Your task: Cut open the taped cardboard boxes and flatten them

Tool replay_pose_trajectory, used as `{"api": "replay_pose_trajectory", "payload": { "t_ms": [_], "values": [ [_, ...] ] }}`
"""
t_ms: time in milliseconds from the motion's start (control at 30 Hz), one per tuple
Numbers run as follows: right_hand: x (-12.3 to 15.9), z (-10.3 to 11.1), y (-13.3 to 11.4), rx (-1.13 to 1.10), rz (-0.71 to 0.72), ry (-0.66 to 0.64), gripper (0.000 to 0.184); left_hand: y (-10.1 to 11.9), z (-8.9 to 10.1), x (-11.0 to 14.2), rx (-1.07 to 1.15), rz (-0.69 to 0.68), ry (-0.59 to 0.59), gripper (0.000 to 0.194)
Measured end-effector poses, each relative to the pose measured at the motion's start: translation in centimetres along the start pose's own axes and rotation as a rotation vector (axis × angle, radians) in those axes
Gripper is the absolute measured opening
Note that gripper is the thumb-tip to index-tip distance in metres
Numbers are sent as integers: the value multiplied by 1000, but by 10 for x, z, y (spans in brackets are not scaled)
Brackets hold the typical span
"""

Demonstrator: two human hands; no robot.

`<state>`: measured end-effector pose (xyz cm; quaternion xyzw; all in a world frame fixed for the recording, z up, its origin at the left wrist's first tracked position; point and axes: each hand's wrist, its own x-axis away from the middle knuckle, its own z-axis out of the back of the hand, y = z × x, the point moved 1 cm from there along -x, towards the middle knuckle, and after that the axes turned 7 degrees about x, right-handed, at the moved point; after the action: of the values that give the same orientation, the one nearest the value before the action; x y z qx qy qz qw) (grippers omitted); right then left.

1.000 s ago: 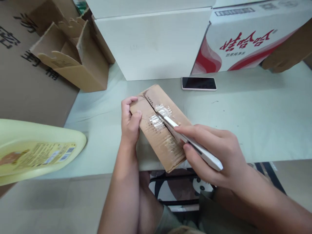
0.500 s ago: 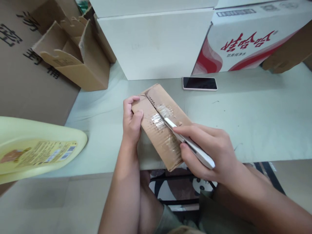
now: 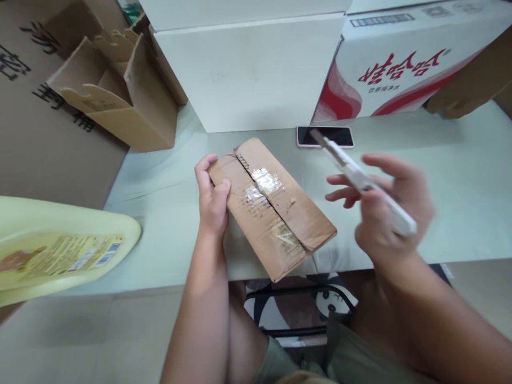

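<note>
My left hand (image 3: 213,197) grips the left edge of a flat brown cardboard box (image 3: 256,229), thumb on top. A dark slit runs along the middle of the box's upper face, between two flaps, with shiny clear tape (image 3: 267,181) in patches on both sides of it. My right hand (image 3: 394,205), a little blurred, holds a white utility knife (image 3: 360,178) up to the right of the box, apart from it. The knife's blade is out and points up and left, in front of the phone. Some fingers of that hand are spread away from the handle.
A phone (image 3: 344,140) lies on the pale green cloth (image 3: 400,154). Behind stand a white box (image 3: 252,80) and a white carton with red print (image 3: 400,74). At left are an open cardboard box (image 3: 136,120) and a yellow bottle (image 3: 80,256).
My right hand has lifted the utility knife out of the box's seam and moved up and right. The full slit now shows. My left hand keeps its hold on the box.
</note>
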<state>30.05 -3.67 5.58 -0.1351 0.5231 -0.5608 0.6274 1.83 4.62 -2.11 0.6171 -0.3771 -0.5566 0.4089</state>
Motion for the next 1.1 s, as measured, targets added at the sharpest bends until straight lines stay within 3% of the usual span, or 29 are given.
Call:
{"api": "replay_pose_trajectory", "payload": {
  "t_ms": [167, 333, 433, 533, 633, 733, 800, 900, 1100],
  "values": [
    [-15, -23, 39, 251, -47, -414, 43, 1, -1, -1, -24, -43, 25, 66],
    [-15, -37, 56, 247, -214, -627, 53, 0, -2, 0, -34, -56, 28, 65],
    [-14, -39, 56, 246, -264, -618, 51, -3, -1, 0, -25, -41, 30, 67],
    [-14, -35, 52, 92, -207, -515, 55, -7, 2, 0, -31, -81, 58, 70],
    [-11, -26, 47, -200, -48, -456, 64, -8, 6, -1, -64, -174, 105, 70],
    [-6, -20, 38, -346, 190, -534, 76, -5, 7, -2, -22, -208, 129, 70],
    [-3, -19, 33, -318, 301, -611, 82, 1, 3, -2, 50, -164, 104, 66],
    [-1, -20, 32, -299, 357, -651, 82, 16, -8, -1, 183, -35, 96, 57],
    [3, -26, 42, -343, 269, -539, 61, 46, -18, -4, 537, 91, 285, 40]
  ]
}}
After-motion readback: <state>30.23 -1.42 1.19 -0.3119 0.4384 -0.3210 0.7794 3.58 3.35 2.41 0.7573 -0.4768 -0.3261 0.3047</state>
